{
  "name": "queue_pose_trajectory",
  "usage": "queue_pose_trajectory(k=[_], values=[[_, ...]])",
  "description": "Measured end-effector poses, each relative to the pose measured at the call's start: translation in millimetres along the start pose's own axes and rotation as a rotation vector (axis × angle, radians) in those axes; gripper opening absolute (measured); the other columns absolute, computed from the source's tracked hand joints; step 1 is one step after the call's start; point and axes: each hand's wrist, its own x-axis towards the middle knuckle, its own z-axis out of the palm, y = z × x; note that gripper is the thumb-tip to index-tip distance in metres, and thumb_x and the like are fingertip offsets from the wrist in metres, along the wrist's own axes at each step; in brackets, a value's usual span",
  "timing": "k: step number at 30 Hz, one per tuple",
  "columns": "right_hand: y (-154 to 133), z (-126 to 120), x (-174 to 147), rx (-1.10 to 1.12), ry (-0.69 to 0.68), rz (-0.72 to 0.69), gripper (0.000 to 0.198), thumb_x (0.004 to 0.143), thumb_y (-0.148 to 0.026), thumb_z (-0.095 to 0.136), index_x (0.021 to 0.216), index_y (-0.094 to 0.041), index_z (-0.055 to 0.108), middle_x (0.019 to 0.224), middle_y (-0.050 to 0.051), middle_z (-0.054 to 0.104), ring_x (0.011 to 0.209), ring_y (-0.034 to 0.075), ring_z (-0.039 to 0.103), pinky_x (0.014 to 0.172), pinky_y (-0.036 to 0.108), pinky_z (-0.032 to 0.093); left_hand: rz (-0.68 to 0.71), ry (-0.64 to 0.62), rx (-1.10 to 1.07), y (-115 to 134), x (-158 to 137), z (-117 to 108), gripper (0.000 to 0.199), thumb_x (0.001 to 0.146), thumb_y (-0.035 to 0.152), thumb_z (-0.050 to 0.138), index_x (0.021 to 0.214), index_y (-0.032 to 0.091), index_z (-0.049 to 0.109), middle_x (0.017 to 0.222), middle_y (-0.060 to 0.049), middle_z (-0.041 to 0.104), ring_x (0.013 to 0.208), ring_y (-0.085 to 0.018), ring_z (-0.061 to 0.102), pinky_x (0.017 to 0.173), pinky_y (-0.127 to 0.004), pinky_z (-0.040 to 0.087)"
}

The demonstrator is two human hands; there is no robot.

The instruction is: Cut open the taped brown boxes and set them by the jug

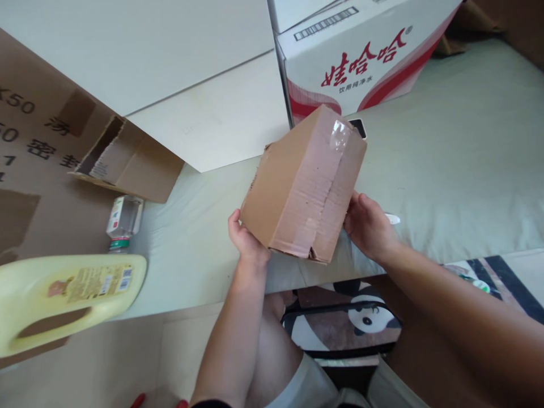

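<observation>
Box (312, 187), tilted over the cushion (446, 153), appears in a two-hand support step, left hand (251, 243) at its lower-left corner, right hand (372, 226) against its right side, fingers (234, 222) part-curled around it, partly hidden, the next move calling for even pressure.

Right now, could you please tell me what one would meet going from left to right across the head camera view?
Pale yellow jug → left hand → brown cardboard box, held between the hands → right hand → small green-and-white round object.
</observation>
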Motion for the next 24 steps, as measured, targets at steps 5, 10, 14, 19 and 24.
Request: queue_pose_trajectory(k=[5, 10, 14, 19, 24], values=[[-1, 2, -1, 0.07, 0.019, 0.006, 0.06, 0.088, -0.076, 0.045, 0.121, -0.031, 0.065, 0.118, 0.009, 0.077, 0.127, 0.037, 0.066, 0.091, 0.055, 0.061, -0.052, -0.02, 0.01, -1, -1, 1, 0.046, 0.08, 0.059, 0.058, 0.097, 0.019, 0.073, 0.09, -0.008, 0.077, 0.099, -0.028, 0.075, 0.091, -0.038, 0.057], [1, 2, -1, 0.1, 0.041, -0.004, 0.056, 0.087, -0.076, 0.05, 0.119, -0.032, 0.066, 0.125, 0.008, 0.074, 0.132, 0.038, 0.063, 0.093, 0.055, 0.06, -0.104, -0.007, -0.003, -5, -8, 10, 0.045, 0.08, 0.057, 0.058, 0.096, 0.018, 0.072, 0.086, -0.008, 0.076, 0.093, -0.028, 0.076, 0.086, -0.038, 0.058], [5, 4, 0, 0.035, 0.071, -0.018, 0.055, 0.09, -0.075, 0.045, 0.123, -0.034, 0.062, 0.136, 0.005, 0.07, 0.131, 0.034, 0.064, 0.093, 0.052, 0.059, -0.148, 0.023, 0.0, -4, -14, 19, 0.037, 0.081, 0.05, 0.057, 0.093, 0.019, 0.071, 0.082, -0.006, 0.076, 0.08, -0.024, 0.074, 0.078, -0.036, 0.057], [3, 10, 0, 0.047, 0.086, -0.018, 0.051, 0.09, -0.071, 0.047, 0.12, -0.034, 0.064, 0.142, 0.003, 0.067, 0.135, 0.032, 0.061, 0.096, 0.049, 0.058, -0.172, 0.078, -0.019, -3, -15, 23, 0.033, 0.082, 0.046, 0.055, 0.09, 0.018, 0.072, 0.078, -0.006, 0.075, 0.075, -0.024, 0.072, 0.077, -0.036, 0.057], [4, 9, 0, 0.052, 0.104, -0.04, 0.048, 0.09, -0.07, 0.049, 0.118, -0.033, 0.063, 0.142, 0.004, 0.066, 0.139, 0.032, 0.057, 0.103, 0.05, 0.056, -0.141, 0.015, -0.001, -6, -12, 17, 0.037, 0.081, 0.05, 0.058, 0.093, 0.018, 0.071, 0.081, -0.006, 0.075, 0.083, -0.025, 0.075, 0.086, -0.038, 0.059]])
